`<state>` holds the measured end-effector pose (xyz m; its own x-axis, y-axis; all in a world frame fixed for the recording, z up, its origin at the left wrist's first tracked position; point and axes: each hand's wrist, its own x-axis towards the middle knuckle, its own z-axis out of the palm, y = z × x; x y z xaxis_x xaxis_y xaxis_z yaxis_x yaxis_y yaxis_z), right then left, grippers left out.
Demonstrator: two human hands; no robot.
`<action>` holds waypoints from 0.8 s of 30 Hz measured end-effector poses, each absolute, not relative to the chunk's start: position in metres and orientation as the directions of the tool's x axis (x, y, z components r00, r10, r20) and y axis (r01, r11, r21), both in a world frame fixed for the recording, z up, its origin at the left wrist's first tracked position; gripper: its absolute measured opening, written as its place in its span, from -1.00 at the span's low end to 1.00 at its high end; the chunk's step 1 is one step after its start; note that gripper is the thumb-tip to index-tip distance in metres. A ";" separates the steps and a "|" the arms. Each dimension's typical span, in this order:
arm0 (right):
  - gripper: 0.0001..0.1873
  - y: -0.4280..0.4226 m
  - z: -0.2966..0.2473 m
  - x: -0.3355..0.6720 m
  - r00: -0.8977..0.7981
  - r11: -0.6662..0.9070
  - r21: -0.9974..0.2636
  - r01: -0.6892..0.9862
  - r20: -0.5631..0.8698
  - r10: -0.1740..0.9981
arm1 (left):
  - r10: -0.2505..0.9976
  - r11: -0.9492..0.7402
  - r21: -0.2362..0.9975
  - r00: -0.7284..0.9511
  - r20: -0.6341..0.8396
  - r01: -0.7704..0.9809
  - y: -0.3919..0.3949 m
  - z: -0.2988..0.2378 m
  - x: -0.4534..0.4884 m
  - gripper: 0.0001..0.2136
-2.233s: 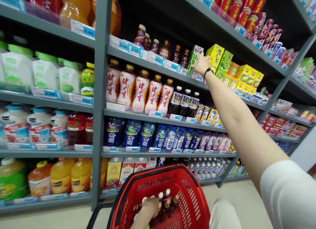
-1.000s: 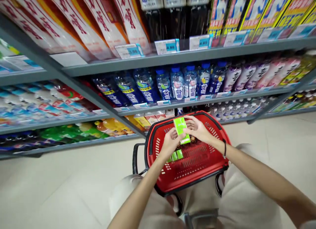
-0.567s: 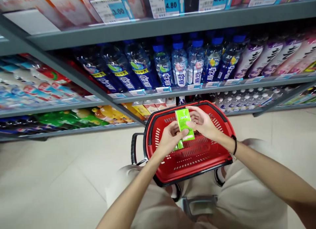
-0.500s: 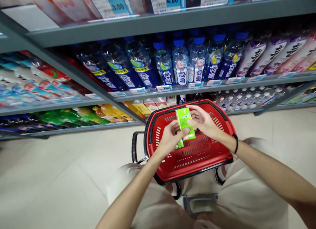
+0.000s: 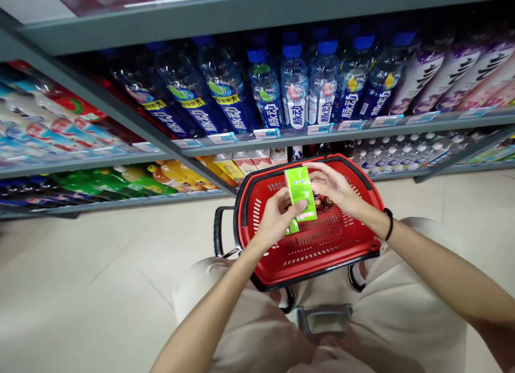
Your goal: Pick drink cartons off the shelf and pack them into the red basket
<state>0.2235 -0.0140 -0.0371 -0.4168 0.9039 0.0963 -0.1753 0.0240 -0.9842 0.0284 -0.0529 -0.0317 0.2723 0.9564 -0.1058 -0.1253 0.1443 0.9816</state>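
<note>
Change: the small bright-green drink carton (image 5: 300,193) stays over the red plastic shopping basket (image 5: 364,241), barely shifted.
Grip: my left hand (image 5: 277,218) and right hand (image 5: 336,186) are both closed on the carton's sides, keeping it upright.
Beneath: brown bottle caps (image 5: 322,202) just under my fingers.

Grey metal shelving (image 5: 281,142) (stocked with bottled drinks (image 5: 293,88)) stands over a pale, evenly lit tiled floor (image 5: 80,287).

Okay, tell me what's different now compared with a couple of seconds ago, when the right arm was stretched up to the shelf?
The right hand came down from the upper shelf with a green carton, and the left hand rose from the bottles to grip it too. Both now hold it over the red basket, which stayed put.
</note>
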 end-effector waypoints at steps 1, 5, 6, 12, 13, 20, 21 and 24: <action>-0.45 -0.014 -0.038 0.223 -0.414 0.025 -0.983 -0.181 0.099 0.905 | 0.957 0.141 0.982 0.271 -0.103 -0.124 -0.053 -0.033 0.028 -0.49; -0.40 -0.014 -0.042 0.221 -0.403 0.015 -0.982 -0.187 0.091 0.911 | 0.958 0.126 0.984 0.273 -0.089 -0.123 -0.053 -0.037 0.029 -0.46; -0.42 -0.014 -0.042 0.220 -0.402 0.014 -0.982 -0.188 0.090 0.911 | 0.956 0.130 0.983 0.278 -0.090 -0.129 -0.053 -0.038 0.029 -0.46; -0.42 -0.015 -0.043 0.220 -0.383 0.028 -0.982 -0.187 0.100 0.918 | 0.955 0.149 0.977 0.279 -0.102 -0.153 -0.053 -0.039 0.029 -0.47; -0.42 -0.016 -0.043 0.220 -0.380 0.033 -0.983 -0.183 0.102 0.919 | 0.955 0.155 0.976 0.278 -0.107 -0.154 -0.053 -0.039 0.029 -0.48; -0.43 -0.017 -0.046 0.215 -0.283 -0.072 -0.983 -0.168 -0.022 0.959 | 0.990 0.075 0.995 0.124 -0.066 -0.069 -0.051 -0.052 0.029 -0.58; -0.48 -0.017 -0.047 0.214 -0.283 -0.097 -0.983 -0.153 -0.051 0.958 | 0.994 0.051 0.998 0.094 -0.047 -0.034 -0.051 -0.054 0.029 -0.58; -0.58 -0.015 -0.050 0.213 -0.281 -0.152 -0.978 -0.145 -0.107 0.954 | 0.996 0.018 0.997 0.085 -0.025 0.081 -0.052 -0.058 0.029 -0.50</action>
<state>0.2134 -0.0155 -0.0503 -0.2809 0.9538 -0.1069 -0.1452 -0.1523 -0.9776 0.0290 -0.0517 -0.0576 0.0850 0.9961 -0.0249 0.0809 0.0180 0.9966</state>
